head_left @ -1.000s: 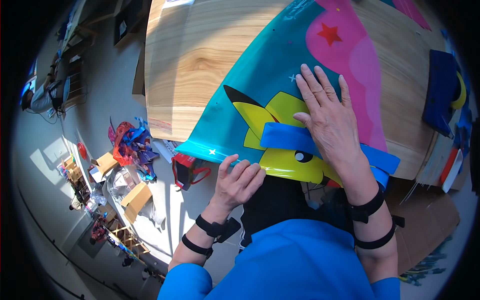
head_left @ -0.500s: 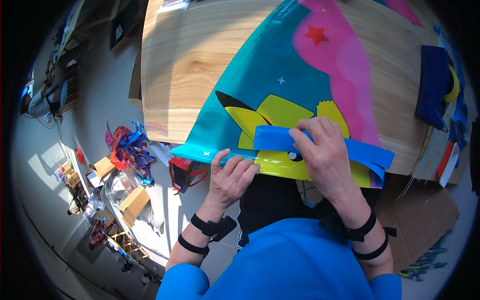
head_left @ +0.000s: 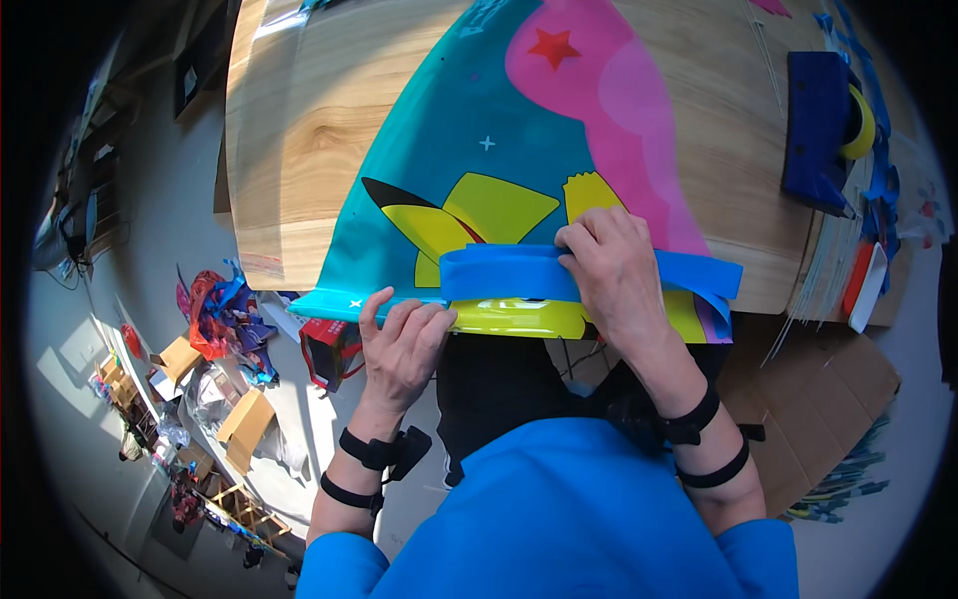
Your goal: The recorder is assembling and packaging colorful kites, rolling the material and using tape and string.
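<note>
A printed plastic sheet (head_left: 439, 150), teal and pink with a yellow cartoon figure and a red star, lies across the wooden table and narrows toward the far side. Its near edge hangs at the table's front, before my body. A flat blue fabric strip (head_left: 509, 273) lies crosswise over the figure, its right end doubled back. My right hand (head_left: 621, 285) pinches the strip near its middle, fingers bent over it. At the sheet's near left edge, my left hand (head_left: 404, 349) has its fingers curled over the plastic, close to the strip's left end; its thumb is hidden.
On the wooden table (head_left: 309, 130), a dark blue tape dispenser (head_left: 813, 135) with yellow tape stands at the right. Thin white rods (head_left: 813, 260) and a red-and-white tool (head_left: 866, 288) lie beside it. Cardboard (head_left: 808, 399) is below right; boxes (head_left: 245, 429) and colourful plastic (head_left: 215, 314) litter the left floor.
The whole view has shifted, so the table and sheet appear farther left and higher. The figure's eye, visible before, is now mostly covered. Both hands keep their places on strip and sheet.
</note>
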Available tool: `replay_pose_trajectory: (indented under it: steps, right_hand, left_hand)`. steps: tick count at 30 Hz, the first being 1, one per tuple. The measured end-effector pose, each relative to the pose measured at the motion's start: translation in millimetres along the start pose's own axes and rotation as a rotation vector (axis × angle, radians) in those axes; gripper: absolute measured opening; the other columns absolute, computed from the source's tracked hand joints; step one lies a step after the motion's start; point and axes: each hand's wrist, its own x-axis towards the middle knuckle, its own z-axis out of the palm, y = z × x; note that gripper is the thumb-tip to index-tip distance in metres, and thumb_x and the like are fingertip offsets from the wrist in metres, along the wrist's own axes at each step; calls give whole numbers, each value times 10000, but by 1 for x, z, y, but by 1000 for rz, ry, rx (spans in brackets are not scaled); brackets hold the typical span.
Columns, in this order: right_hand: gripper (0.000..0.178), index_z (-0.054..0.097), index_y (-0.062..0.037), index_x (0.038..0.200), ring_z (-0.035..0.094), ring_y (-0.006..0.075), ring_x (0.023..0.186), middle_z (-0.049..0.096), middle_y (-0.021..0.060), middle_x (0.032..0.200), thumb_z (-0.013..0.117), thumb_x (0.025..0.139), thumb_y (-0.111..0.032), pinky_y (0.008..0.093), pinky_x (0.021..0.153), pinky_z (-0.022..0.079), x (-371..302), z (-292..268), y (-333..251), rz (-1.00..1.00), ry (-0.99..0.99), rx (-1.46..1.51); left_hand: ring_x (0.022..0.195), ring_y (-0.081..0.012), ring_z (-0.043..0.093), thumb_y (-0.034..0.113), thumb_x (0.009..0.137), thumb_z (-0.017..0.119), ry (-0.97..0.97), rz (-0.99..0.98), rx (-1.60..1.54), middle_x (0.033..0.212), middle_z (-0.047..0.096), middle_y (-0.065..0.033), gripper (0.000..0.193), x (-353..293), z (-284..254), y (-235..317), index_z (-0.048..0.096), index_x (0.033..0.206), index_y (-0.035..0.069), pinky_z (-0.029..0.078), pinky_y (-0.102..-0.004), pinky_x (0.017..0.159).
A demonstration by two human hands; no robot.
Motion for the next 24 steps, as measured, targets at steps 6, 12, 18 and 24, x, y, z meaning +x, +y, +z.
replay_pose_trajectory:
  steps: [6,12,18,24]
  right_hand:
    - [169,618,-81,835,578,236,878,571,63,836,748,728,-73,390,834,426,-2,3,0,24,-41,-48]
    - [153,622,-69,839,586,246,857,569,66,824,744,768,-128,404,846,424,-6,6,-3,23,-51,-49]
    - [330,659,-61,993,610,265,977,638,91,962,739,814,-327,462,993,405,-7,-19,-10,14,-130,14]
    - [669,579,-87,1130,516,292,1207,569,94,1181,809,655,-498,554,1156,253,-34,-96,18,-25,-186,-51]
  left_hand:
    - [905,-206,643,-1,704,772,-8,-34,-10,928,661,-23,514,2,-2,3,537,1140,137,368,-474,1039]
    - [898,-198,634,-10,710,760,10,-39,-28,921,657,-20,528,0,1,0,542,1168,138,353,-476,1055]
    - [897,-206,631,3,724,758,6,-63,-63,922,652,-25,520,3,-2,0,547,1177,146,346,-488,1049]
    - [875,-219,639,-72,674,741,-13,-93,-102,889,663,-35,534,14,-13,0,552,1144,97,355,-485,1042]
